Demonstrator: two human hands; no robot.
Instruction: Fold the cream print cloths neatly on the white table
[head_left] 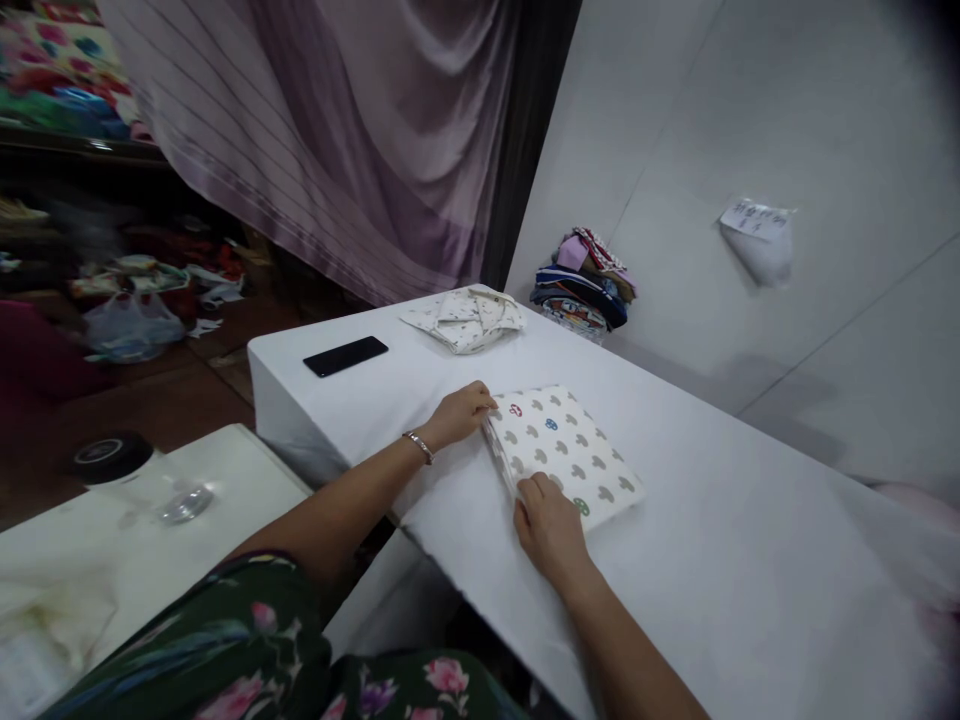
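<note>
A folded white cloth [571, 450] printed with small grey, red, blue and green shapes lies flat on the white table [720, 560]. My left hand [463, 410] grips its far left corner with fingers curled over the edge; a bracelet sits on that wrist. My right hand [546, 520] pinches the near left corner of the same cloth, fingers closed on the fold.
A second folded white printed garment [466, 318] lies at the table's far end, with a black phone [346, 356] left of it. A pile of coloured fabrics [583, 285] sits by the wall. A lower white surface [187, 500] stands at my left.
</note>
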